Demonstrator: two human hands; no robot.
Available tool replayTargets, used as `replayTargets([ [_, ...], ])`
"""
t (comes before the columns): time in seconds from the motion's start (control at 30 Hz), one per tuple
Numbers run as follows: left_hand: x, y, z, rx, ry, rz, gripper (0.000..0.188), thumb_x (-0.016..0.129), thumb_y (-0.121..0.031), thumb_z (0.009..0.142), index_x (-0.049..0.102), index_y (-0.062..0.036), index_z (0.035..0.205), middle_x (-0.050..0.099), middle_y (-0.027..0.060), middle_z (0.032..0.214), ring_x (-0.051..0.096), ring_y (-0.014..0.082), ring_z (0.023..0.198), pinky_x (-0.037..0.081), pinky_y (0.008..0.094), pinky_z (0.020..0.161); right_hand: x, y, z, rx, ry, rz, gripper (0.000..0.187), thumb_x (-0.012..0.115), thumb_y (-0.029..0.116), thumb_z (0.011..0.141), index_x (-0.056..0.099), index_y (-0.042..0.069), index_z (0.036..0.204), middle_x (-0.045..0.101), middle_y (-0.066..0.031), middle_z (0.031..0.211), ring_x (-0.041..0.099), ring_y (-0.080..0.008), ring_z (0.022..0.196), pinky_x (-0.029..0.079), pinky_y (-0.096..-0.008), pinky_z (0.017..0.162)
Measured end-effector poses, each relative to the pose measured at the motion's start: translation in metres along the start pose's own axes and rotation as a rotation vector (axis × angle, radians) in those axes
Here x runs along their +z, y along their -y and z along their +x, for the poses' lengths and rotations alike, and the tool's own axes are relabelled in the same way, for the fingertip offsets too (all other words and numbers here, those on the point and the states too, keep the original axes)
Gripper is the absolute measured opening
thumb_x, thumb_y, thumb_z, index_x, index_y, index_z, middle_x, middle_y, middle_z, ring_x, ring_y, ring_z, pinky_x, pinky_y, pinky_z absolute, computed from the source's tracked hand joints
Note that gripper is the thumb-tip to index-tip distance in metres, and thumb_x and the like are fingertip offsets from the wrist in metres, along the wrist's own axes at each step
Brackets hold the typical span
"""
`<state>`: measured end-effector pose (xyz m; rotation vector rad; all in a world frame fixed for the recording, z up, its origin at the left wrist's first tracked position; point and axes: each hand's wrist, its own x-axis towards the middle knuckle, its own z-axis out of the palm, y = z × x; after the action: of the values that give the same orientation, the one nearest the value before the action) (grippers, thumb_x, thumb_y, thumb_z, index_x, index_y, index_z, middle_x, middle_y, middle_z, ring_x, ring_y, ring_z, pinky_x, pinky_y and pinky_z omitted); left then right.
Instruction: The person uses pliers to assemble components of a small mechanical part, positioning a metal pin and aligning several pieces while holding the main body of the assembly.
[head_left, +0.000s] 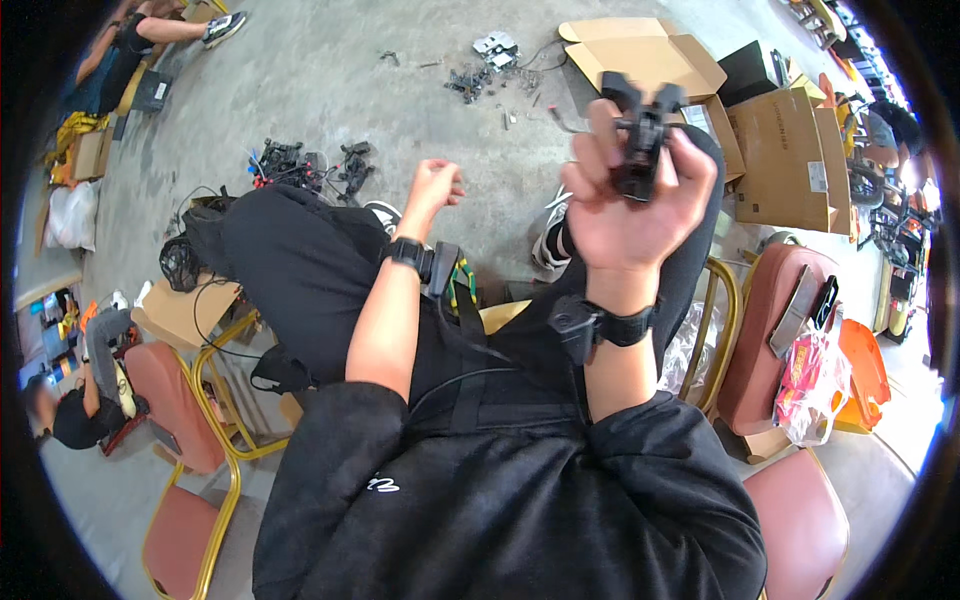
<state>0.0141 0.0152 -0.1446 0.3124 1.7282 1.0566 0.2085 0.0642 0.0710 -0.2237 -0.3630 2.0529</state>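
Note:
My right hand (640, 220) is raised over my right knee, palm up, fingers wrapped round a black mechanical part (642, 145). Two blocky arms spread from the far end of this part; its exact kind is blurred. Lower and to the left, my left hand (435, 187) hangs above the floor with its fingers curled in. Whatever those fingers hold, if anything, is hidden. Past my left knee lies a pile of black parts and cables (290, 165), with a smaller black part (354, 170) beside it, close to my left hand.
Metal bits and dark parts (480, 80) lie scattered on the concrete ahead. Cardboard boxes (785, 160) stand at the right, near a padded chair (765, 340) bearing a plastic bag (812, 385). Another chair (175, 405) is at my left. Other people sit at the left and right edges.

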Motion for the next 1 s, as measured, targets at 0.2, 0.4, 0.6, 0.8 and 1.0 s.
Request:
replayTargets([
  [0.2, -0.036, 0.118, 0.047, -0.331, 0.373, 0.939, 0.048, 0.055, -0.041, 0.078, 0.065, 0.0039, 0.091, 0.064, 0.0212, 0.079, 0.061, 0.0294, 0.051, 0.050, 0.0381, 0.049, -0.003, 0.032, -0.004, -0.071, 0.016, -0.161, 0.045, 0.050, 0.028, 0.081, 0.047, 0.004, 0.119, 0.051, -0.0054, 0.085, 0.030, -0.0094, 0.051, 0.021, -0.0242, 0.043],
  [0.4, -0.005, 0.167, 0.030, -0.441, 0.542, 1.384, 0.066, 0.056, -0.055, 0.076, 0.060, -0.0027, 0.116, 0.059, 0.0178, 0.118, 0.056, 0.0301, 0.111, 0.043, 0.0403, 0.091, -0.019, 0.037, 0.003, -0.038, -0.055, -0.207, 0.046, 0.046, 0.029, 0.085, 0.039, 0.002, 0.122, 0.041, -0.0065, 0.083, 0.030, -0.0103, 0.057, 0.025, -0.0233, 0.047],
  [0.6, -0.001, 0.200, 0.029, -0.405, 0.677, 1.557, 0.065, 0.061, -0.057, 0.070, 0.066, -0.0035, 0.106, 0.064, 0.0159, 0.111, 0.059, 0.0309, 0.105, 0.045, 0.0400, 0.088, -0.023, 0.028, 0.009, 0.060, -0.258, -0.287, 0.048, 0.051, 0.032, 0.081, 0.044, 0.005, 0.119, 0.045, -0.0057, 0.079, 0.031, -0.0091, 0.050, 0.023, -0.0226, 0.043],
  [0.8, 0.003, 0.179, 0.043, -0.493, 0.923, 1.465, 0.049, 0.056, -0.042, 0.073, 0.067, -0.0035, 0.100, 0.066, 0.0162, 0.098, 0.061, 0.0283, 0.092, 0.045, 0.0387, 0.082, -0.028, 0.033, 0.019, 0.071, -0.284, -0.164, 0.051, 0.047, 0.036, 0.082, 0.042, 0.004, 0.121, 0.035, -0.0018, 0.070, 0.025, -0.0080, 0.049, 0.020, -0.0227, 0.044],
  [1.0, 0.006, 0.163, 0.064, -0.497, 0.496, 0.929, 0.042, 0.048, -0.019, 0.074, 0.058, 0.0088, 0.104, 0.063, 0.0227, 0.094, 0.062, 0.0345, 0.088, 0.048, 0.0448, 0.070, -0.028, 0.027, 0.031, 0.157, -0.159, 0.106, 0.062, 0.044, 0.037, 0.081, 0.040, -0.002, 0.129, 0.038, -0.0005, 0.068, 0.028, -0.0091, 0.049, 0.022, -0.0247, 0.046],
])
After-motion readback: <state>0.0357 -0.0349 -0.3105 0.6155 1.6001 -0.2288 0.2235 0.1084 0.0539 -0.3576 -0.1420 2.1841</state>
